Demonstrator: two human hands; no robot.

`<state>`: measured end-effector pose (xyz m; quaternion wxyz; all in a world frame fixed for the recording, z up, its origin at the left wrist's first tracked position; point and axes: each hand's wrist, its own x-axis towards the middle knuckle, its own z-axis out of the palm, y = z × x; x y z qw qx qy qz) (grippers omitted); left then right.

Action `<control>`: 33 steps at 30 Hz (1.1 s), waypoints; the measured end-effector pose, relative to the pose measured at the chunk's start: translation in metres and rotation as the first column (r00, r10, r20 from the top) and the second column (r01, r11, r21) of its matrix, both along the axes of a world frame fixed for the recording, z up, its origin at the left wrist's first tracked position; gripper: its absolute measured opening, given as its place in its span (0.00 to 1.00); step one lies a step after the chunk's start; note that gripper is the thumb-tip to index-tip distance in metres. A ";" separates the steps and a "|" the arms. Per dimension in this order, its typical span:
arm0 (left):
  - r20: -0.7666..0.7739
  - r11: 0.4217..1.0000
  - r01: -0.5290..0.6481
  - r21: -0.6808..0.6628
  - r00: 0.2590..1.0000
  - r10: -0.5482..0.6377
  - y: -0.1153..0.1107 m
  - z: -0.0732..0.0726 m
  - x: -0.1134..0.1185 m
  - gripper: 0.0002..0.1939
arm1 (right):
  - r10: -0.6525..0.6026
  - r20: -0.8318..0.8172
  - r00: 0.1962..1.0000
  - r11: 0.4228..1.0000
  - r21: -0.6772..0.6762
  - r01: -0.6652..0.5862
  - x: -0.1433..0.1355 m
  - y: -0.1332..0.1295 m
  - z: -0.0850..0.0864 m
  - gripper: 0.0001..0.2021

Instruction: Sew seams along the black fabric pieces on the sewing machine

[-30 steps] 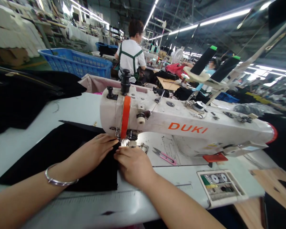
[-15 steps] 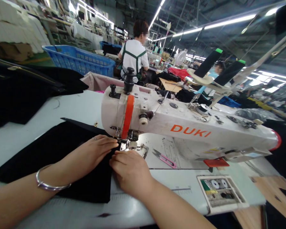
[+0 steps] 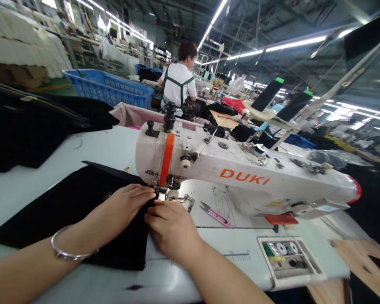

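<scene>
A black fabric piece (image 3: 66, 202) lies flat on the white sewing table (image 3: 91, 147), its right edge under the presser foot (image 3: 169, 194) of a white DUKI sewing machine (image 3: 240, 177). My left hand (image 3: 123, 204), a silver bangle on its wrist, presses flat on the fabric just left of the needle. My right hand (image 3: 172, 226) rests on the fabric's right edge in front of the foot, fingers curled against the cloth and touching the left fingertips.
Pink-handled thread snips (image 3: 215, 213) lie on the machine bed. A small tray of bobbins (image 3: 286, 255) sits at the front right. Black garments (image 3: 28, 126) pile at the left, a blue crate (image 3: 107, 86) behind. A person in a white shirt (image 3: 179, 86) works at the back.
The fabric and both hands have shifted slightly toward me and to the left since one second ago; the view has also moved a little.
</scene>
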<state>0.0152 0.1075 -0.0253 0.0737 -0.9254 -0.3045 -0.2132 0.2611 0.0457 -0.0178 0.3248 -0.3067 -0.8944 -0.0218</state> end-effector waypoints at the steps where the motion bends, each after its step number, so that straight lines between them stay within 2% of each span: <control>1: 0.000 1.000 -0.005 0.001 1.000 0.005 0.000 0.001 0.000 0.30 | -0.008 0.009 1.000 1.000 -0.010 0.009 0.000 0.000 0.000 0.12; 5: -0.001 0.999 -0.034 -0.017 0.999 0.034 -0.004 0.005 0.003 0.29 | -0.012 0.033 0.999 0.999 -0.046 0.013 -0.002 0.003 0.001 0.12; 13: -0.005 0.993 -0.100 -0.060 0.995 0.100 -0.018 0.011 0.008 0.31 | 0.030 0.056 0.998 0.999 -0.024 -0.029 0.002 0.001 -0.002 0.13; 18: 0.000 0.993 -0.088 -0.083 0.996 0.088 -0.018 0.013 0.005 0.29 | 0.033 0.072 0.997 0.999 -0.021 -0.031 0.001 -0.003 0.000 0.14; 24: 0.006 0.996 -0.059 -0.064 0.998 0.059 -0.014 0.019 0.005 0.27 | 0.030 0.087 0.996 0.993 -0.113 -0.020 0.001 -0.002 0.006 0.12; 30: 0.041 0.998 -0.031 -0.062 0.999 0.033 -0.011 0.012 0.001 0.27 | 0.031 0.069 0.997 0.989 -0.144 -0.021 -0.002 -0.004 0.004 0.12; 33: 0.034 1.000 -0.007 -0.019 0.999 0.008 -0.016 0.010 -0.008 0.28 | 0.002 0.077 0.997 0.984 -0.176 0.012 -0.001 -0.010 0.011 0.13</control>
